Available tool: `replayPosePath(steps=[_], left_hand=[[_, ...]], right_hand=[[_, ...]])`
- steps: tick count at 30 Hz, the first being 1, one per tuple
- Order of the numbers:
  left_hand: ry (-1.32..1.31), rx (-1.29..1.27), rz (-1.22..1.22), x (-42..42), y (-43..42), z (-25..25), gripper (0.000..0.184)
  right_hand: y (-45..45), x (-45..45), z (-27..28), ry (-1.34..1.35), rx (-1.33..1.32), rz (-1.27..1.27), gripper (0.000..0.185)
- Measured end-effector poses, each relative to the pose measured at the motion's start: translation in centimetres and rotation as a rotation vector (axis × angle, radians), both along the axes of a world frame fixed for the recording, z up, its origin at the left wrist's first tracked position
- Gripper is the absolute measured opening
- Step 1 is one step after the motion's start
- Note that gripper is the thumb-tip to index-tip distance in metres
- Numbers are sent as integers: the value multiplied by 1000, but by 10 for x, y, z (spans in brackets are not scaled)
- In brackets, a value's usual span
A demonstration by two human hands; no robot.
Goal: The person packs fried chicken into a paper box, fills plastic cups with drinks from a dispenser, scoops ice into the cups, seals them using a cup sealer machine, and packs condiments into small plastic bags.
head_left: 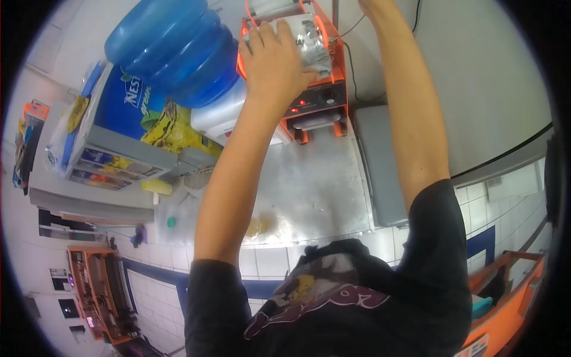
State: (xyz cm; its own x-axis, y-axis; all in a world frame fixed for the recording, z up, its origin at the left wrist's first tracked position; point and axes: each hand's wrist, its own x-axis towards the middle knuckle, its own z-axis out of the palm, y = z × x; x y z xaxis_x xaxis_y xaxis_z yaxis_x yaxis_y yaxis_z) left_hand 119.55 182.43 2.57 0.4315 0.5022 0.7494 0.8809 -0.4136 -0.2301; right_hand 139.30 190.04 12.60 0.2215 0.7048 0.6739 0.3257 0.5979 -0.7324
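Note:
My left hand [275, 65] lies over the silvery printed film [310, 41] on an orange cup sealing machine [338, 56]. Its fingers are spread across the film and the thumb points right, toward the front edge. Below it, the machine's black control panel [318, 98] shows red lights and a knob. My right forearm [410, 89] stretches up beside a large grey surface; the hand itself is past the top edge of the picture. A pale roll [273, 6] sits at the top of the machine.
A blue water jug [178, 47] sits on a white dispenser [221, 116], left of the machine. Beside it stands a blue and yellow box [122, 107]. The machine rests on a metal counter [309, 178]. A grey case [380, 166] and a cable [352, 65] are at its right.

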Motion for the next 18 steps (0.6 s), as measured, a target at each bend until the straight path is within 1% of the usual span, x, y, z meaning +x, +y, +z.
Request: replayPosePath(steps=[1, 2, 3, 5, 6, 7, 8, 9, 11, 12, 14, 15, 17, 18], left_hand=[[3, -15, 6, 0, 1, 0, 97], [6, -9, 6, 1, 2, 2, 97], [-7, -25, 7, 2, 1, 2, 99], [-29, -38, 30, 2, 0, 1, 102], [-33, -22, 27, 3, 0, 0, 104], [-33, -10, 24, 4, 2, -1, 106], [-28, -31, 54, 5, 3, -2, 110], [-23, -32, 69, 3, 5, -1, 110], [-19, -30, 41, 3, 3, -2, 108], [-5, -50, 43, 3, 1, -5, 108], [-40, -71, 19, 4, 2, -1, 107], [-40, -73, 20, 5, 2, -1, 107], [-38, -76, 32, 5, 1, 0, 106], [-41, -71, 35, 6, 1, 1, 106]], right_hand=[[15, 9, -20, 6, 8, -6, 45], [9, 10, -35, 55, 35, -31, 43], [-6, 7, -65, 166, 74, -87, 41], [-35, -9, -149, 461, 100, -221, 39], [-53, -22, -204, 638, 15, -264, 39], [-74, -37, -260, 871, -106, -249, 34], [-61, -45, -360, 1020, -271, -286, 25], [-78, -63, -398, 999, -570, -223, 23], [-97, -82, -402, 1040, -1020, 149, 22], [-96, -88, -414, 1054, -1040, 147, 22], [-70, -95, -440, 1187, -893, 433, 28], [-72, -95, -444, 1187, -895, 433, 28], [-80, -100, -453, 1075, -836, 321, 30], [-90, -100, -449, 1069, -834, 325, 30]])
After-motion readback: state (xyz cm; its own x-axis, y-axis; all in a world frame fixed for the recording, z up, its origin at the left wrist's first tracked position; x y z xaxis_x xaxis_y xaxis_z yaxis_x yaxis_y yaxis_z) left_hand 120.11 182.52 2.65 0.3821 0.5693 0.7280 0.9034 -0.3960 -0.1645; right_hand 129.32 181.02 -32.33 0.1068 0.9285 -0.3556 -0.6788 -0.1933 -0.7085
